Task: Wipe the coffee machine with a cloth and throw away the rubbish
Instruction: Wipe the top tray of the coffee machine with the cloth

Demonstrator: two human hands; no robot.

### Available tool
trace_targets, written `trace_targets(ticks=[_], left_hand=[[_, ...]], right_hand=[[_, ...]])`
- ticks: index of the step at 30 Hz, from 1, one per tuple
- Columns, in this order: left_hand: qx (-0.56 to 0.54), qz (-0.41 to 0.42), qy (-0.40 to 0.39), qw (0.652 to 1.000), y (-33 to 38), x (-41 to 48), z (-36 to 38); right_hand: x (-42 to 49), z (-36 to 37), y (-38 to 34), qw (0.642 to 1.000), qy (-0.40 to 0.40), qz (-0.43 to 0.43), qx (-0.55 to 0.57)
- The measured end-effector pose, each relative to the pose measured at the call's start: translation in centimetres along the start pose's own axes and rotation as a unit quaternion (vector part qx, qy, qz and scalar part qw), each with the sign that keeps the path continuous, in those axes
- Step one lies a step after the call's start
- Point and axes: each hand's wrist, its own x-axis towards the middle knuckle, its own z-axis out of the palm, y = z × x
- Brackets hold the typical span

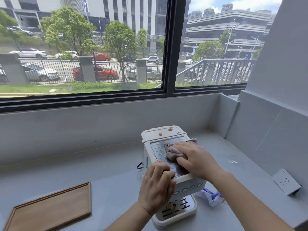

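Pressure matters most in this wiping step, I'd judge: the cloth [173, 151] should be drawn along the slots of the metal grille [158, 151] rather than across them, so dirt is pulled out of the grooves, and each pass should overlap the last. The coffee machine [148, 155] stands on the grey counter [108, 164] below the window, and its top is where both hands are working. Brown spots [170, 129] show on the white lid [155, 133] behind the grille and have not been reached, so the cloth ought to travel back there next, with a clean fold turned outward. The right hand [193, 155] comes in from the right with the forearm low and the wrist roughly level, palm down on the bunched cloth, fingers curled over it and gripping it against the grille. The left hand [156, 182] lies on the near left corner of the top, fingers close together and nearly flat, holding nothing, apparently bracing the machine so that it does not slide. A crumpled wrapper [210, 196], likely the rubbish, lies on the counter just right of the machine's base, untouched. More brown marks appear on the drip tray [188, 205] below. A wooden tray [50, 209] sits well apart to the left.
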Motion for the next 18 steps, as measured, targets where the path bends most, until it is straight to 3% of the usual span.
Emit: trace_targets(ticks=[3, 7, 12, 16, 18], left_hand=[[0.008, -0.008, -0.003, 1.0, 0.0, -0.5, 0.1], [0.011, -0.046, 0.005, 0.999, 0.3, -0.5, 0.3], [0.026, -0.017, -0.029, 0.999, -0.1, 0.0, -0.6], [0.003, -0.039, -0.024, 0.999, 0.1, -0.3, -0.2], [0.001, -0.044, -0.021, 0.999, 0.0, -0.4, -0.1]], right_hand=[[-0.7, 0.0, 0.5, 0.999, 0.031, 0.038, -0.006], [-0.9, 0.9, -1.1, 0.997, -0.01, -0.033, 0.063], [1.0, 0.4, -0.6, 0.999, 0.01, 0.026, 0.024], [-2.0, 0.8, -0.7, 0.999, 0.007, -0.025, 0.035], [-2.3, 0.0, 0.6, 1.0, 0.012, -0.005, 0.025]])
